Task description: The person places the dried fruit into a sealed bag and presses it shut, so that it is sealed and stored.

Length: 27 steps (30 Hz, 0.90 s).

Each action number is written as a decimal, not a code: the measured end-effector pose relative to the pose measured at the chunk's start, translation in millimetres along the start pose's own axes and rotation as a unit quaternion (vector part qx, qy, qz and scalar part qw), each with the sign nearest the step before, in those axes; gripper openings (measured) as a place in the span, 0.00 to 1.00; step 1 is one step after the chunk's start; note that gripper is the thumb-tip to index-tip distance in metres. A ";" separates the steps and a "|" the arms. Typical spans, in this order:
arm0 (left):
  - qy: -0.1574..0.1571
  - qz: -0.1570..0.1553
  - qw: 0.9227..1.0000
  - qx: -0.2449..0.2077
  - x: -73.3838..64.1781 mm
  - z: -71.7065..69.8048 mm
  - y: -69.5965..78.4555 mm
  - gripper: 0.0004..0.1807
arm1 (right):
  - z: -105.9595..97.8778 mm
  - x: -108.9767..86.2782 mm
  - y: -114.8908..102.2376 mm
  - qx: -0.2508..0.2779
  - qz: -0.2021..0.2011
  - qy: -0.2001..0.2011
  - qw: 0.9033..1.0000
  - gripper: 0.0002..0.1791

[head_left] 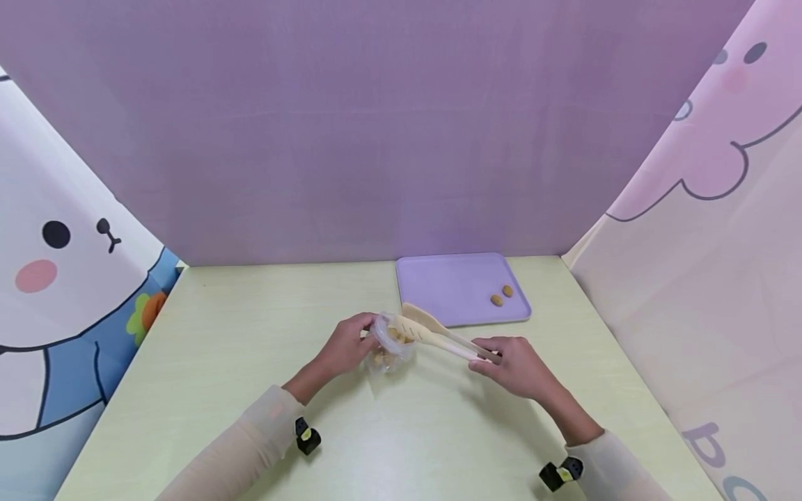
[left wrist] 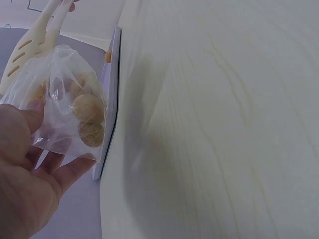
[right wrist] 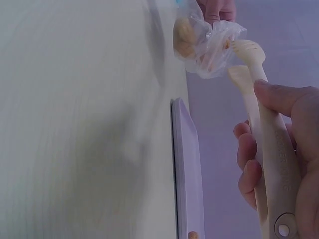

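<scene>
My left hand (head_left: 343,344) grips a clear plastic bag (head_left: 383,363) by its side, thumb near the mouth. Inside the bag show several round, wrinkled, light brown pieces (left wrist: 88,108) that look like nuts or small snacks. My right hand (head_left: 515,365) holds cream-coloured tongs (right wrist: 274,144), thumb on one arm and curled fingers on the other. The tongs' slotted heads (head_left: 410,327) point left at the bag's mouth and overlap it in the head view; the two heads stand somewhat apart. Both hands are above the table.
A shallow purple tray (head_left: 447,285) lies at the back of the pale wooden table (head_left: 276,299), with two brown pieces (head_left: 497,300) near its right side. A purple cloth wall (head_left: 376,139) rises behind, and printed cloths flank the table.
</scene>
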<state>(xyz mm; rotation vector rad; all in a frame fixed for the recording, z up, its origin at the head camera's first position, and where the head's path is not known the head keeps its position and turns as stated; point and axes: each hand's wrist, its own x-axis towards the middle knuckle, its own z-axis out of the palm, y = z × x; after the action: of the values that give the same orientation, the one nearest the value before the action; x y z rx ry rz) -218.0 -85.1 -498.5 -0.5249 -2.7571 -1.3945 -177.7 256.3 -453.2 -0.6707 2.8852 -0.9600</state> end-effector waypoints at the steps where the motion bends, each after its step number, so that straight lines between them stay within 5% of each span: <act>1: 0.000 -0.002 1.000 -0.001 0.1 -0.3 0.5 0.16 | 0.3 0.3 -0.2 -0.002 -0.001 -0.001 1.000 0.19; 27: 0.019 0.017 1.000 0.004 -0.6 -2.3 4.2 0.15 | 3.2 0.3 -0.5 -0.019 0.001 -0.002 1.000 0.17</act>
<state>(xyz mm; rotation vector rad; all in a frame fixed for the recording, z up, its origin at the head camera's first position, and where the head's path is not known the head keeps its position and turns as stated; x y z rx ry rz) -216.5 -84.8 -493.9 -0.5368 -2.7105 -1.3717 -177.3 254.0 -455.5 -0.6717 2.9059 -0.9049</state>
